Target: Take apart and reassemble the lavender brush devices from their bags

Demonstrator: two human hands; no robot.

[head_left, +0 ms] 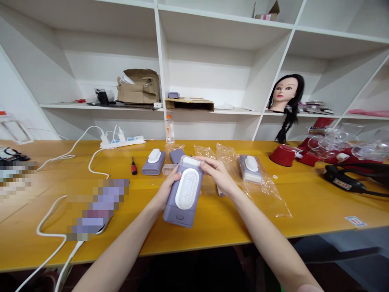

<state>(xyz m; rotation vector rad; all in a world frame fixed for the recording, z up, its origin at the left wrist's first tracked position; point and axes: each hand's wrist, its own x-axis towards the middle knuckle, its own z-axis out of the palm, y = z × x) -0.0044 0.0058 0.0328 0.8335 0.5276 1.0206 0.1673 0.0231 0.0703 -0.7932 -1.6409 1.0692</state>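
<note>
Fingers (pixel 201 160) of the right hand (pixel 219 176) curl over the far end of a lavender device (pixel 184 190), held at frame centre over a yellow table (pixel 212 227), long axis pointing away; the left hand (pixel 165 190) clasps its left side.

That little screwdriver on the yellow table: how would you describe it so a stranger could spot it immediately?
Start at the long yellow table under the white shelves. Find the white power strip at its back edge, then look down and slightly right: a small screwdriver lies alone beside a lavender device with a white top. Its red-and-black handle sets it apart from that pale device.
</note>
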